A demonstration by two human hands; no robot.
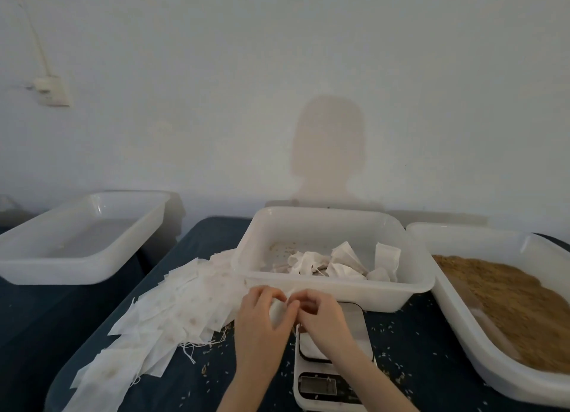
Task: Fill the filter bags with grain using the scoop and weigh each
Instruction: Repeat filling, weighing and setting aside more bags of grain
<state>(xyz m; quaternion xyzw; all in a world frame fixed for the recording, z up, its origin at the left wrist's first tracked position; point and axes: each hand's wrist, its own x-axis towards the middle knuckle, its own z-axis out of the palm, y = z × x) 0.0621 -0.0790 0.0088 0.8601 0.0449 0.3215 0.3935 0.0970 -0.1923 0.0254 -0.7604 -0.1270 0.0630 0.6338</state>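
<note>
My left hand (262, 319) and my right hand (324, 319) meet above the front of the table and both pinch one small white filter bag (277, 311) between their fingertips. A kitchen scale (334, 377) with a steel plate lies just under my right hand. A spread of flat empty filter bags (172, 313) covers the dark table to the left. The middle white tray (336, 282) holds several filled bags (336, 263). The right-hand tray (462, 319) holds brown grain (512, 306). No scoop is visible.
An empty white tray (77, 269) stands at the far left on another surface. Loose grains are scattered over the dark blue tabletop (416, 343) around the scale. A white wall with a socket (52, 92) rises behind the table.
</note>
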